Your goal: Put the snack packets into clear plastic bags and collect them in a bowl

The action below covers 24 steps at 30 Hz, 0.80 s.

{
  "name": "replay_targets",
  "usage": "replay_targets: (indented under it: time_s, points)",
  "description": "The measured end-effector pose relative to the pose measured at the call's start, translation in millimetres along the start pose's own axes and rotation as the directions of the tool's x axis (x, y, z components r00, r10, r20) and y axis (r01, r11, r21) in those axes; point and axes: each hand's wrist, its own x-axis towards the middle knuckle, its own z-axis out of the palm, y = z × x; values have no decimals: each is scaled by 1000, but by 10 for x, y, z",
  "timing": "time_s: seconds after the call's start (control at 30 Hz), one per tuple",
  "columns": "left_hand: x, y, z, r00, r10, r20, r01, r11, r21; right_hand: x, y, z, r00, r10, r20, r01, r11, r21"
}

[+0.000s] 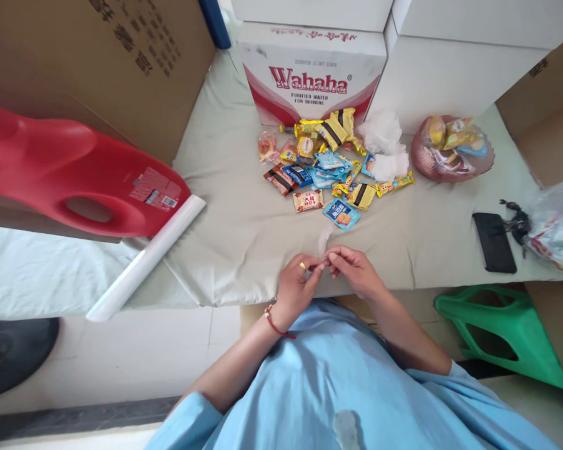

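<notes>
At the near edge of the cloth-covered table, my left hand (300, 280) and my right hand (354, 269) meet with fingertips pinched together. Between them they grip a thin, crumpled piece of clear plastic film (325, 239), whose loose end sticks up beyond my fingers. How the film is folded inside the pinch is hidden. Just past my hands lie a blue snack packet (341, 214) and a cream-and-red packet (308, 200). Behind these is a pile of small wrapped snacks (328, 169), yellow, blue and brown.
A Wahaha water carton (312, 78) stands at the back. Crumpled white plastic (387, 147) and a pink bowl (450, 172) of snacks are right of the pile. Further right lie a phone (494, 242) and keys. A red jug (89, 175) and white roll (145, 259) occupy the left.
</notes>
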Motion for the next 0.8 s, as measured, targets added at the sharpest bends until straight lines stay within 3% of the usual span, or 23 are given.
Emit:
replay_targets:
  time_s: [0.1,0.23,0.3,0.47,0.63,0.8]
  points:
    - [2,-18,31,987,-161,-20,156,975,-159,0,37,3,997,37,-72,-35,999,36]
    - [-25,1,46,969,-246,34,246,930,-274,12,83,41,994,61,-89,-62,998,-8]
    - [-18,2,31,955,-297,9,283,897,-339,23,88,43,996,43,-76,-44,999,-20]
    - [40,-83,-109,885,-454,-101,286,702,-652,24,67,-98,992,52,-115,-49,998,30]
    - [-1,-99,-277,839,-544,16,296,431,-852,-44,34,-226,987,69,-145,-65,997,36]
    - [-22,-4,-349,837,-514,188,375,288,-881,-45,-19,-197,992,18,-125,-24,998,-51]
